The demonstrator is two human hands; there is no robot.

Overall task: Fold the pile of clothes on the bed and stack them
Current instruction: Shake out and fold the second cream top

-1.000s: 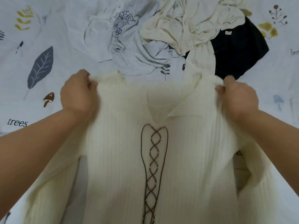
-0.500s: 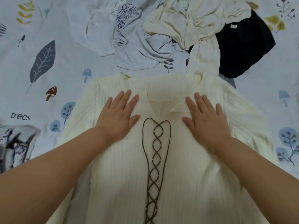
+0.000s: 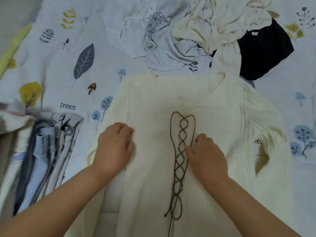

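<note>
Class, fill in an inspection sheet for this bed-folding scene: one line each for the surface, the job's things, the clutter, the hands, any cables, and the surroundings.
Surface: bed sheet printed with leaves, mushrooms and the word "trees".
Job's things: cream ribbed sweater laid flat, front up, brown lacing down its middle; unfolded heap beyond it of a pale grey printed shirt, a cream garment and a dark garment; folded stack at the left.
Clutter: nothing seen.
Hands: left hand and right hand rest on the sweater with fingers curled; whether they pinch the knit cannot be told.
Cables: nothing seen.
Surroundings: yellow-green strip at the left edge.
</note>
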